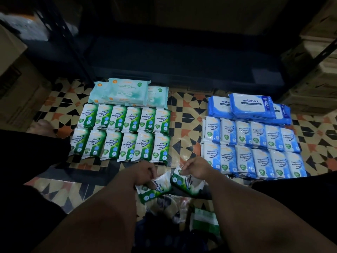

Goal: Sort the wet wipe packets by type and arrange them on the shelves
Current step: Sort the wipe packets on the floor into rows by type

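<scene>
L hand (145,173) pinches a green pack (155,189), R hand (196,168) pinches another (187,183). Both packs sit low over the floor (184,125), long way tilted. Green rows (124,136) lie up & left, nearer L hand.

Down on the patterned floor (186,114), the left hand (145,173) grips one green pine packet (157,188) and the right hand (196,169) pinches another (186,181). Green rows (122,136) lie left, blue rows (253,148) right, near the dark shelf (182,57).
</scene>
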### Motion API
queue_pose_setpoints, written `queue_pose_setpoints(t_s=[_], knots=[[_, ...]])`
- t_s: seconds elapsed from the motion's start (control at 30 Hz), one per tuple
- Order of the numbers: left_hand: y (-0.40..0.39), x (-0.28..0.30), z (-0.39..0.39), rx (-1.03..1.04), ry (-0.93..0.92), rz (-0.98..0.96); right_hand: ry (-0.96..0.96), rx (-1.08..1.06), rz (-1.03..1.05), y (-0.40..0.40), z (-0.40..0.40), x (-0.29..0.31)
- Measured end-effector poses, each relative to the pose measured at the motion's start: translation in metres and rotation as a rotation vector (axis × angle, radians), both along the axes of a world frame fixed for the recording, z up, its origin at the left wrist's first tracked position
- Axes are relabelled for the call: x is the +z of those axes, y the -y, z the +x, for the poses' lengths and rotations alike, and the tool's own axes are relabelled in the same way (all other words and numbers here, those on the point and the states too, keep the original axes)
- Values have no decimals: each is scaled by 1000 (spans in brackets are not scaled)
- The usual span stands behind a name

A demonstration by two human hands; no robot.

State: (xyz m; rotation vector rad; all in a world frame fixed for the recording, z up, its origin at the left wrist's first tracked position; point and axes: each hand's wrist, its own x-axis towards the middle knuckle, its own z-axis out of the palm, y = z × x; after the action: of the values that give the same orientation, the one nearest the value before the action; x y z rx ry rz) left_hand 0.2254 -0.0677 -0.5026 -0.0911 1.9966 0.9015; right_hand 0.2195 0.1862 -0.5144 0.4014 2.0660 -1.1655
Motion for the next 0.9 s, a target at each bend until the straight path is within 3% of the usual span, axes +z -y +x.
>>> queue_pose_setpoints(t_s=[0.17, 0.27, 0.4, 0.63, 0.77, 0.9], knots=[[16, 31, -31, 70, 195, 51, 52, -239, -125, -1, -20, 14], [24, 47, -43, 284, 208, 160, 110, -416, -361, 5, -32, 26], [37, 55, -50, 536, 109, 264, 159, -519, -593, 16, -42, 43], [78, 47, -51, 807, -170, 305, 295, -518, -709, 55, -52, 37], [104, 36, -51, 984, -311, 223, 320, -438, -702, 91, -61, 37], [120, 24, -51, 1063, -401, 145, 185, -418, -548, 130, -74, 40]])
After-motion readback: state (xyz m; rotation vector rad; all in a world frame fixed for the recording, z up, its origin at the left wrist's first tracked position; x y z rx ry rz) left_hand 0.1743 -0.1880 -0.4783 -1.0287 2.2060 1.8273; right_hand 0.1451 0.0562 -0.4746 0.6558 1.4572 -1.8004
